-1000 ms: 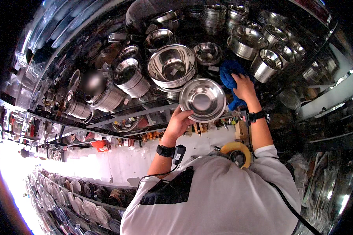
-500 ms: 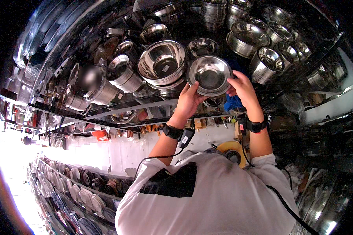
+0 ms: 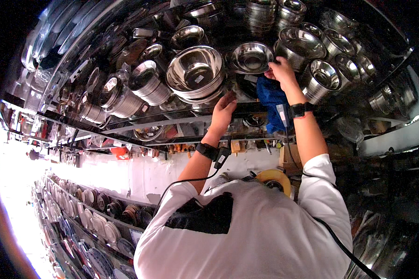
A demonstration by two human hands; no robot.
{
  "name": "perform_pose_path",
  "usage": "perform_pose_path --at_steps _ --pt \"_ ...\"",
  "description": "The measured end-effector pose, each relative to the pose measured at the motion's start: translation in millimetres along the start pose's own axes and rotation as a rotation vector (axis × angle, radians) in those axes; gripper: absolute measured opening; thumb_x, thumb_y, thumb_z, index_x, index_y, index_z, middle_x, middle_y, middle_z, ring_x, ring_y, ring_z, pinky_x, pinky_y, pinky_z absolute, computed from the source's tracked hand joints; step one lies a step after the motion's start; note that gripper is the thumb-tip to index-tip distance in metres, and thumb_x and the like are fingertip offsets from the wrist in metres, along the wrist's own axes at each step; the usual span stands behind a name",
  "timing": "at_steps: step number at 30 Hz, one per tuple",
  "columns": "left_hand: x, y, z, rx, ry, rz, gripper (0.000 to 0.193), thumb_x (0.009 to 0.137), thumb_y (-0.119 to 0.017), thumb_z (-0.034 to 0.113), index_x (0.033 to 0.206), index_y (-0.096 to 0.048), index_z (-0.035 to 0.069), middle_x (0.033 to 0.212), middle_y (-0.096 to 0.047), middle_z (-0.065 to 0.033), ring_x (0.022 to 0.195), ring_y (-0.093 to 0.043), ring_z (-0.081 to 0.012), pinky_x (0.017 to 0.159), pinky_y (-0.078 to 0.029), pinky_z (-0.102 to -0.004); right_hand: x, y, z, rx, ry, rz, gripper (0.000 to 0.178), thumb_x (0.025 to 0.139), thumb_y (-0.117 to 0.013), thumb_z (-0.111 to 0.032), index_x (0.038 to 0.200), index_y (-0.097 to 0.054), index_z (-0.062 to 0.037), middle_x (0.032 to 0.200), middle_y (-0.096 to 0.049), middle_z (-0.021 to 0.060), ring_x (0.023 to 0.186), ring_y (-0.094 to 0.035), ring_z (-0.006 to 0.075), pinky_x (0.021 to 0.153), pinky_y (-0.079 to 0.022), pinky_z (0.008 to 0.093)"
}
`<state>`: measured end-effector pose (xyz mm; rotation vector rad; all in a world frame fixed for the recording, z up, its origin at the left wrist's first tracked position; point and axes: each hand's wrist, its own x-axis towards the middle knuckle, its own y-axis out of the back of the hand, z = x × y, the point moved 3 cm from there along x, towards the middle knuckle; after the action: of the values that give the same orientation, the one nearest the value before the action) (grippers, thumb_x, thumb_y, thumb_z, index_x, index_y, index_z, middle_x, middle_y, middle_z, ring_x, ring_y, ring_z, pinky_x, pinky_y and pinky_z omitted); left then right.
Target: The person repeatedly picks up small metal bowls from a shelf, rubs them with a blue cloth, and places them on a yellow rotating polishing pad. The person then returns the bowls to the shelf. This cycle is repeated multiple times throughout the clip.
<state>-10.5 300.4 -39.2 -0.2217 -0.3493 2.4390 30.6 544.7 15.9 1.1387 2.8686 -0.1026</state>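
Observation:
A shallow stainless steel bowl (image 3: 252, 57) sits over the dark shelf, just right of a large stack of deep steel bowls (image 3: 196, 69). My right hand (image 3: 282, 74) grips its right rim between thumb and fingers. My left hand (image 3: 222, 114) is off the bowl, near the shelf's front edge below the large stack; its thumb stands apart from the fingers and nothing shows in it. Under my right hand a blue cloth (image 3: 273, 103) hangs over the shelf edge. Each wrist wears a black strap with a cable.
Nested steel cups (image 3: 319, 79) and a wide bowl stack (image 3: 302, 44) stand to the right. More stacked steel containers (image 3: 149, 83) line the left. A lower shelf rail (image 3: 172, 122) runs across, and a yellow round object (image 3: 275, 180) lies below it. Racks of plates (image 3: 97, 223) fill the lower left.
The bowl has moved away from me, back over the shelf. My left hand has let go and dropped lower; my right hand has gone forward with the bowl. More blue cloth shows.

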Motion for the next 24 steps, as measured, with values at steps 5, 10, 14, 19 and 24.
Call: perform_pose_path --at_steps 5,10,14,19,24 --pt "0 11 -10 0.061 -0.062 -0.003 0.042 0.086 -0.055 0.009 0.125 -0.043 -0.001 0.113 -0.055 -0.0052 0.098 -0.051 -0.0118 0.086 -0.041 -0.024 31 -13 8 -0.016 -0.064 -0.017 0.056 0.08 -0.05 -0.004 0.129 -0.025 0.0066 0.076 -0.059 0.018 0.056 -0.061 0.024 0.05 -0.053 0.0348" --pt "1 12 -11 0.021 -0.07 -0.025 0.041 0.085 -0.056 0.008 0.124 -0.045 0.001 0.111 -0.056 -0.0046 0.096 -0.051 -0.0101 0.084 -0.041 -0.0232 33 -24 3 -0.102 -0.089 -0.015 0.027 0.082 -0.049 -0.004 0.107 -0.043 0.0041 0.083 -0.059 0.0161 0.063 -0.062 0.0242 0.055 -0.054 0.0333" --pt "-1 12 -8 0.061 -0.074 -0.038 0.041 0.085 -0.056 0.008 0.124 -0.044 0.001 0.11 -0.056 -0.0055 0.096 -0.051 -0.0104 0.084 -0.041 -0.0233 30 -32 0 -0.096 -0.101 0.009 0.024 0.079 -0.049 -0.001 0.102 -0.043 0.0048 0.083 -0.058 0.0176 0.059 -0.061 0.0269 0.048 -0.053 0.0348" --pt "-2 8 1 0.101 -0.006 -0.033 0.041 0.085 -0.052 0.003 0.124 -0.043 -0.002 0.119 -0.052 -0.0096 0.109 -0.048 -0.0157 0.092 -0.038 -0.0266 44 -29 16 -0.178 -0.128 0.028 0.021 0.082 -0.05 -0.005 0.102 -0.046 0.0017 0.073 -0.06 0.0136 0.058 -0.061 0.0201 0.048 -0.052 0.0302" --pt "2 17 -3 0.084 -0.019 -0.07 0.04 0.086 -0.051 0.001 0.124 -0.043 -0.003 0.123 -0.051 -0.0107 0.112 -0.048 -0.0164 0.094 -0.037 -0.0268 46 -32 15 -0.299 -0.117 -0.053 0.018 0.081 -0.053 -0.007 0.097 -0.047 -0.0009 0.065 -0.059 0.0093 0.051 -0.057 0.0164 0.042 -0.047 0.0275"
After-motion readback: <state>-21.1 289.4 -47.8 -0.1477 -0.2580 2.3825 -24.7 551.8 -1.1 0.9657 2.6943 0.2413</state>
